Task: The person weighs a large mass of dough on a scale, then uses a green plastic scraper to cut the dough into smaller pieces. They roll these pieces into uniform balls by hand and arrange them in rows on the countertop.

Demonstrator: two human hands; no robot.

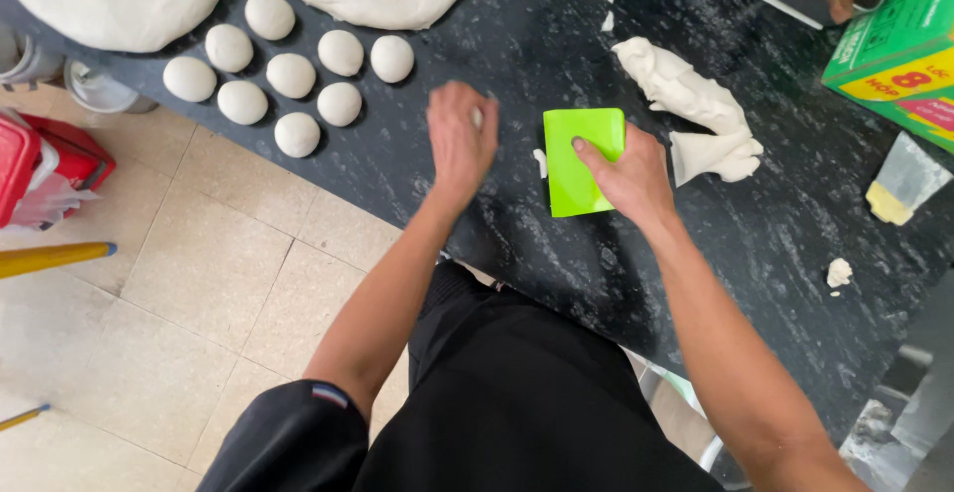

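A single head-worn camera looks steeply down, close over the dark counter edge and tiled floor.

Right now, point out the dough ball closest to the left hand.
The rightmost ball of the group, in the upper row; it lies nearest the left hand, all others sit farther left.

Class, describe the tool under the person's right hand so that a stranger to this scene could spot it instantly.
Start at the dark speckled counter and find the long torn strip of white dough on its right half. Just left of that strip lies a flat, squarish dough scraper pressed down by the right hand. Its bright lime green sets it apart from all the white dough nearby.
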